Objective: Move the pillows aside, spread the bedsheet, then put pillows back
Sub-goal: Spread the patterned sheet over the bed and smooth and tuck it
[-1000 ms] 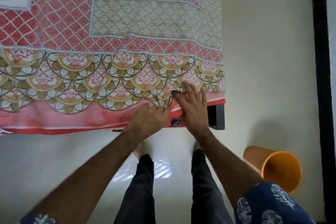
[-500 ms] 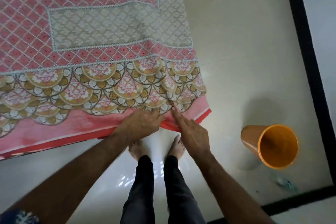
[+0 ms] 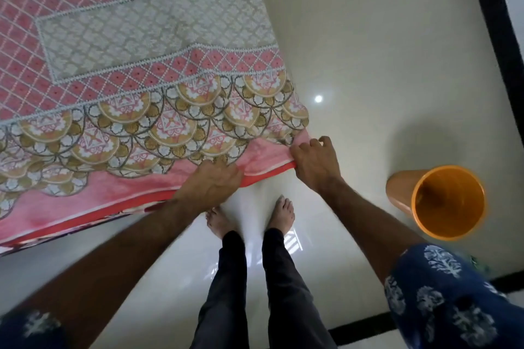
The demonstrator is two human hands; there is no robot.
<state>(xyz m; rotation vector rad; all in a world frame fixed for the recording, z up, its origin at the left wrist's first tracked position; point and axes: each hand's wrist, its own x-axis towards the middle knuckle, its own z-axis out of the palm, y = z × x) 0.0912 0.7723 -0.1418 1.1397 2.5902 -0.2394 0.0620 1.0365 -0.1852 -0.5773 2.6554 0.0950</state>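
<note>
Right hand (image 3: 313,163) pinches the bedsheet (image 3: 141,71) corner; left hand (image 3: 211,183) grips its hem, fingertips hidden.

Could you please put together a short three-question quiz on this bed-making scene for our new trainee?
1. True or false: the right hand grips the corner of the bedsheet.
2. Which is on the floor to the person's right? A) a bucket B) a pillow C) a chair
3. Fill in: the left hand rests on the sheet's plain ____ border.

Key
1. True; its fingers curl over the corner.
2. A, the orange bucket, on its side.
3. Pink.
</note>
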